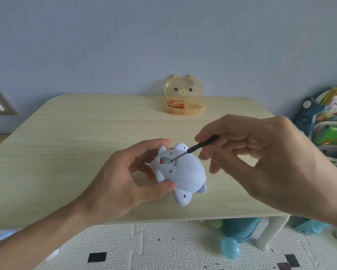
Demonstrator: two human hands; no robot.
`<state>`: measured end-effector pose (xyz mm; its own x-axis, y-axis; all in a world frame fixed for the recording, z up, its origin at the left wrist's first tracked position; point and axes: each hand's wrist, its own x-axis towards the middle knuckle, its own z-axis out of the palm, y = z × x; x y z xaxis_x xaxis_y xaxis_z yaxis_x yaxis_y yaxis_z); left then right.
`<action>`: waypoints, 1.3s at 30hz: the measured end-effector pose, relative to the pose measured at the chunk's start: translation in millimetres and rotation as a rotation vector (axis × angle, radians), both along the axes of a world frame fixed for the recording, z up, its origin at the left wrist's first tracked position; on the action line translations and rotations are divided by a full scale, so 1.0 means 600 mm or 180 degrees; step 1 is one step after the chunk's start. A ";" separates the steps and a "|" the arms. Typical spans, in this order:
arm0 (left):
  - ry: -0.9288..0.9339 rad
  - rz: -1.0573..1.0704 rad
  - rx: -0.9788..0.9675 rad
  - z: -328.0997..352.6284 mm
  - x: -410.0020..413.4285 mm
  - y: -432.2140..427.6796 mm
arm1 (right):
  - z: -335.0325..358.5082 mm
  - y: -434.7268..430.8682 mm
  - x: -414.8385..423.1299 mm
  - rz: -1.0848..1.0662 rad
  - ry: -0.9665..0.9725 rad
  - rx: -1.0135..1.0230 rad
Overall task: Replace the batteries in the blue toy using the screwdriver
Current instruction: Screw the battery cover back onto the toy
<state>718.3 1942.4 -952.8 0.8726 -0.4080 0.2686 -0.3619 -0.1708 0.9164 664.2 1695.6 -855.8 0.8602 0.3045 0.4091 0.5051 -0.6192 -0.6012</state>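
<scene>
In the head view, the blue toy (183, 172) is being held just above the wooden table (66, 152), near the front edge and about in the middle. The left hand (124, 178) is wrapping around the toy's left side, with the thumb pressing on the lower part and the fingers curling over the top. The right hand (261, 152) is pinching the black handle of the screwdriver (195, 150) between the thumb and the fingertips.

The toy is lying belly up, with its little feet sticking out. Its long side is running from the upper left down to the lower right. The end with the small square opening is pointing up and to the left, toward the left hand. The screwdriver is slanting from the upper right down to the lower left, and its thin metal tip is sitting inside that opening, on what looks like a screw.

Something orange is showing in the opening beside the tip. I cannot tell what it is.

The job looks like it is at an early screw step. I cannot tell if the screw is going out or going in. At the back of the table, a see-through bear box (184, 98) is standing open, and one battery (177, 104) is lying inside it. So it looks like at least one battery is waiting there, and the swap is not finished yet.
</scene>
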 end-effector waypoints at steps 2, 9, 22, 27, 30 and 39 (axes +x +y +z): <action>-0.0003 -0.0001 0.0004 0.000 0.000 0.001 | -0.001 -0.003 -0.001 -0.0036 -0.0069 -0.0214; -0.0005 0.0007 0.0002 0.000 0.000 0.000 | 0.000 -0.006 0.007 -0.0172 -0.0724 -0.0889; 0.0028 0.0000 -0.0038 0.002 0.000 -0.001 | 0.001 -0.002 -0.004 -0.0020 -0.0283 -0.0407; 0.0052 0.0013 -0.0041 0.003 0.000 -0.001 | -0.009 -0.005 0.003 -0.0240 -0.0584 -0.0839; 0.0076 -0.0006 -0.0059 0.002 -0.001 0.000 | -0.015 -0.006 0.008 -0.0290 -0.0738 -0.1109; 0.0213 -0.0090 -0.0078 -0.001 0.003 0.002 | -0.029 -0.026 0.015 -0.0059 -0.0313 -0.1371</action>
